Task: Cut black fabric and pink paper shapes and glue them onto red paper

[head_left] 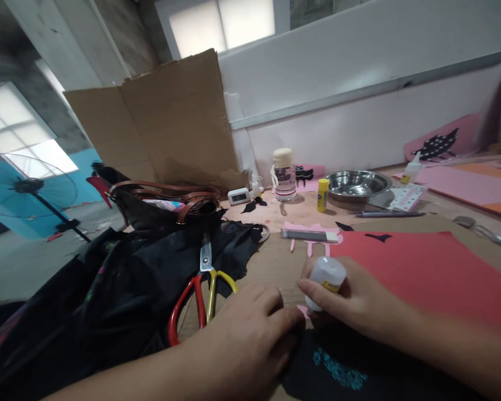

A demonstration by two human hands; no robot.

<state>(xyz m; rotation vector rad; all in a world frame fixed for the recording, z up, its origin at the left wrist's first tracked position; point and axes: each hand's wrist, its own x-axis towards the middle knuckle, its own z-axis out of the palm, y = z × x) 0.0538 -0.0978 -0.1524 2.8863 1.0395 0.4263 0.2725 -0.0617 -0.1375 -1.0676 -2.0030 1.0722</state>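
Observation:
My right hand is wrapped round a translucent white glue bottle with a yellow label. Its broad base faces up, and its lower end points down at a small pink paper piece. My left hand has curled fingers, with the fingertips at that piece's edge; most of the piece is hidden. Under and in front of my hands lies black fabric with a teal pattern. Scissors with red and yellow handles rest just left of my left hand.
Red paper spreads at right. Behind are a pink cutout, a yellow glue stick, a metal bowl, a lidded bottle and another glue bottle. A handbag and black cloth lie left.

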